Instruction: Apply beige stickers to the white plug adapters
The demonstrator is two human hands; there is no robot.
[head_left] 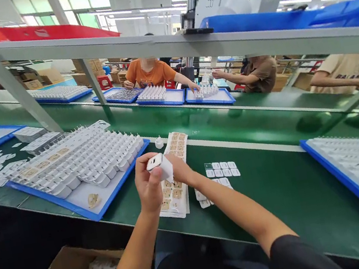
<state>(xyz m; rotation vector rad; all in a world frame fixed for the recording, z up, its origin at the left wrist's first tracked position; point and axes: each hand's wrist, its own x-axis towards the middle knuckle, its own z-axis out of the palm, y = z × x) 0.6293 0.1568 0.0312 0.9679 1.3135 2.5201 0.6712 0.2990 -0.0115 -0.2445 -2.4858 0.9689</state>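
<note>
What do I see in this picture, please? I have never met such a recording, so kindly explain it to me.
There is no robot: these are one person's bare hands. The single picture comes from a camera on that person's head, looking forward and down. The left hand holds a white block; the right hand is close behind it, with its fingers mostly hidden. On the green bench, the left tray carries rows of white parts. Near the hands lie tan-patched sheets and white cards; the right tray is farther off. Other people work opposite.
</note>
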